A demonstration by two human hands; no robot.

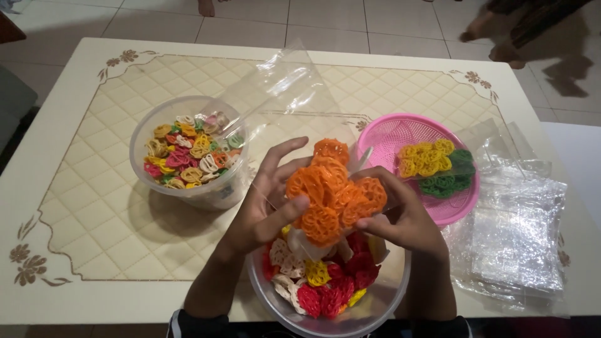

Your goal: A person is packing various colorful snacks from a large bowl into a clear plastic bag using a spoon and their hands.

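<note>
Both hands hold a clear plastic bag (pixel 285 87) filled at its bottom with orange flower-shaped crackers (pixel 332 191). My left hand (pixel 266 206) grips the bag's left side, fingers spread over the crackers. My right hand (pixel 404 219) clasps the right side. The bag's open top stands upward toward the table's far side. Directly under the hands sits a clear plastic bowl (pixel 375 313) of red, yellow and white crackers.
A second clear tub (pixel 141 134) of mixed coloured crackers stands at the left. A pink basket (pixel 388 131) holding bagged yellow and green crackers is on the right, beside a pile of empty clear bags (pixel 519 238). Other people's feet (pixel 494 37) show on the tiled floor beyond the table.
</note>
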